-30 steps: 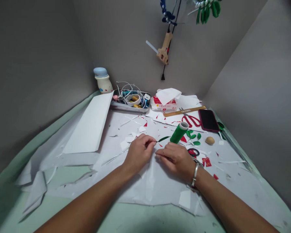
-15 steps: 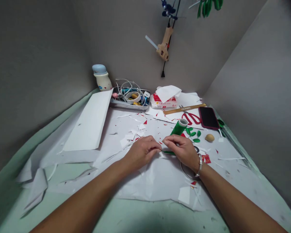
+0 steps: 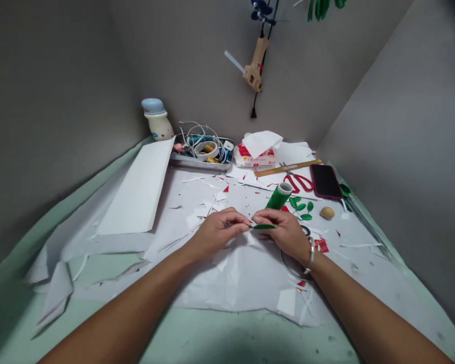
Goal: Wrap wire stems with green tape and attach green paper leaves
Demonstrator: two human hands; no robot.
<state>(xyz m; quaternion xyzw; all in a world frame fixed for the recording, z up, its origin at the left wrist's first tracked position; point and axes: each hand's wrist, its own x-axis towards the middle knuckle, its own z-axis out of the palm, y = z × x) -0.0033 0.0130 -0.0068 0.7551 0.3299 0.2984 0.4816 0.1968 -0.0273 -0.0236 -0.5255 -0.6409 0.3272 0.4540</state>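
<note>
Gently, the left hand (image 3: 219,233) and right hand (image 3: 283,233) pinch a thin green paper leaf (image 3: 264,227) between their fingertips, holding it level and steady.

Green tape roll (image 3: 278,196) blocks forward path of right hand (image 3: 284,233); only paper scraps (image 3: 202,216) ahead of left hand (image 3: 220,233).

Camera on my head, facing forward and down, close above worktop (image 3: 227,338); my left hand (image 3: 218,235), right hand (image 3: 282,235) just below frame center.
</note>
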